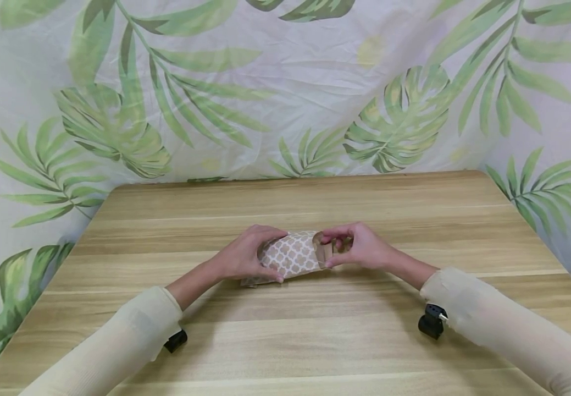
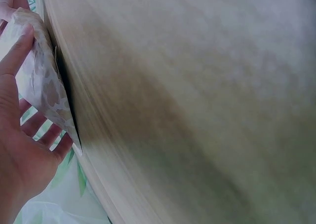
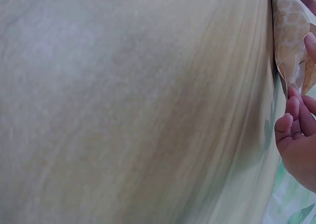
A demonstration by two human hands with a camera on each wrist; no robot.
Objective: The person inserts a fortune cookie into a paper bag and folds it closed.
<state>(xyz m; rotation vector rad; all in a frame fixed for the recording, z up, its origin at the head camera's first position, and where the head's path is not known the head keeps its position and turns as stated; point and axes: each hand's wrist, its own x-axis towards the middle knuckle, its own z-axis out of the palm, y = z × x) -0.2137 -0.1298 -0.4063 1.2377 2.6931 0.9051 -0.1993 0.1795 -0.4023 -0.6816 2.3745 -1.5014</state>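
Note:
A brown paper bag (image 1: 290, 254) with a white lattice pattern lies on its side in the middle of the wooden table. Its mouth, with plain brown paper inside, faces right. My left hand (image 1: 247, 254) grips the bag across its left part, thumb on the near side and fingers on the far side. At the open end my right hand (image 1: 361, 248) holds the edge of the mouth between thumb and curled fingers. In the left wrist view the left thumb (image 2: 19, 51) presses the patterned paper. The right wrist view shows the right fingertips (image 3: 292, 103) at the bag's rim.
The wooden table (image 1: 305, 341) spreads out on all sides of the bag. A leaf-print cloth (image 1: 310, 88) hangs behind its far edge. Black wrist devices (image 1: 431, 322) sit under both pale sleeves (image 1: 503, 324), close over the tabletop.

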